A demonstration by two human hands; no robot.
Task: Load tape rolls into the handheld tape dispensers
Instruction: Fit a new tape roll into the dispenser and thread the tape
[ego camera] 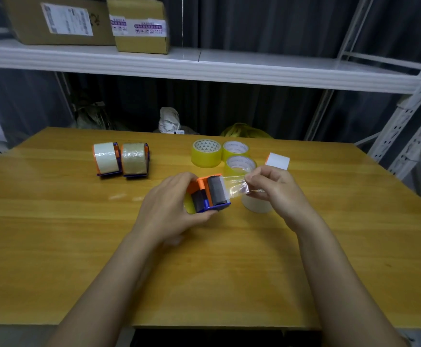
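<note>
Head view. My left hand [169, 204] is gripping an orange and blue tape dispenser [208, 194] above the middle of the wooden worktop [54, 234], fingers curled around its body. A yellow tape roll [189, 204] is showing at the dispenser's near side, partly hidden by my palm. My right hand [272, 186] is pinching the free end of a clear tape strip [234, 185], which is stretching from the dispenser's dark roller toward my fingers.

Just below my right hand a whitish tape roll [255, 205] is lying flat on the worktop, partly covered by the hand. Behind my hands, three yellow tape rolls [206, 154] are sitting close together, flat on the worktop. A white-wrapped roll with an orange edge [278, 160] is standing just beside them on the right; I cannot tell whether it is in a dispenser.

At the far left of the worktop, two loaded dispensers [122, 159] are standing side by side, touching, one holding pale tape, the other brownish tape.

Above, a white shelf [229, 68] is carrying two cardboard boxes [139, 23].
</note>
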